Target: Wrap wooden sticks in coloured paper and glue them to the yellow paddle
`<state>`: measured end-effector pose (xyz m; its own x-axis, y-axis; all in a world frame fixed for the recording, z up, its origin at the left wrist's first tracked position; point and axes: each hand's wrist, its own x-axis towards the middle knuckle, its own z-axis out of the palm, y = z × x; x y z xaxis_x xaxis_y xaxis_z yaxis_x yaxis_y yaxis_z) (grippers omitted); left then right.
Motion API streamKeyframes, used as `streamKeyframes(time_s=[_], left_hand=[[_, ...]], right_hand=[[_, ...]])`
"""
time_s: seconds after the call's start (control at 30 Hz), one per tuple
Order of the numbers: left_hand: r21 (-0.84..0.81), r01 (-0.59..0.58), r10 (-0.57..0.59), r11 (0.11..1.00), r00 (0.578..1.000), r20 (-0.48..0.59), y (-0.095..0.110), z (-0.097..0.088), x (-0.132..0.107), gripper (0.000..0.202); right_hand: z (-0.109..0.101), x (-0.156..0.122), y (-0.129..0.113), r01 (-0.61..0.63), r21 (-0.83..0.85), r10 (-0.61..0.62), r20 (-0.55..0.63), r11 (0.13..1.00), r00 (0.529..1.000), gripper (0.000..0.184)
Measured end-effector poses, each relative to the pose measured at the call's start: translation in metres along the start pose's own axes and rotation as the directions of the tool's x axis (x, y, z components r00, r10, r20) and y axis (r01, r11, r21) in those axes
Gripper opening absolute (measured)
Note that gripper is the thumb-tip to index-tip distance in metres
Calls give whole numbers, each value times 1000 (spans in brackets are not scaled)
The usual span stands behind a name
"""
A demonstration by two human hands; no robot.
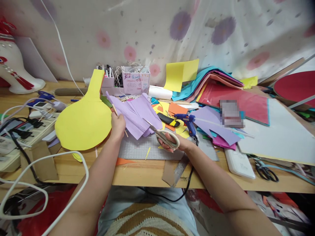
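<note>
My left hand (118,125) is closed round a thin wooden stick (114,109) with folded lilac paper (137,114) fanned out from it. My right hand (172,141) grips a pair of scissors (162,132) with pale handles, and the blades point up-left at the lower edge of the lilac paper. Both hands hover over a grey cutting mat (140,149). A large yellow paddle-shaped paper cut-out (83,123) lies just left of my left hand.
A blue glue gun (187,121) and a black-yellow knife (168,120) lie behind the scissors. Coloured paper sheets (216,85) pile at the right. A power strip with cables (27,129) sits left, a metal ruler (180,167) at the table edge, black scissors (265,170) far right.
</note>
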<state>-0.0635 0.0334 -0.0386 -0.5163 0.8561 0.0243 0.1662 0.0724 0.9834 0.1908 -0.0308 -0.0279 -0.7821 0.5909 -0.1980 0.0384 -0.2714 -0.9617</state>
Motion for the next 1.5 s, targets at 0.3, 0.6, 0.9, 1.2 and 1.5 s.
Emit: streamKeyframes(time_s=[0.3,0.6,0.9,1.2,1.5], left_hand=[[-184,2,1,983,1000,16,10,4,-11,51],[-204,24,-22,979,1000,12,10,4,-11,45],[-217,2,-4,976,1000,-9,11,0,-8,44],[-123,-14,11,992,1000,-22,7,1,-7,48],[-72,-30,26,997,999,-47,3,0,-4,50]], right_hand=[[0,6,-2,-17,111,-6,208,994,978,68],[-3,30,-10,-44,112,9,294,993,956,73],[-14,43,-17,-79,118,27,388,990,921,76],[-15,50,-6,-30,119,0,245,992,969,65],[-14,46,-10,-26,36,21,127,999,992,57]])
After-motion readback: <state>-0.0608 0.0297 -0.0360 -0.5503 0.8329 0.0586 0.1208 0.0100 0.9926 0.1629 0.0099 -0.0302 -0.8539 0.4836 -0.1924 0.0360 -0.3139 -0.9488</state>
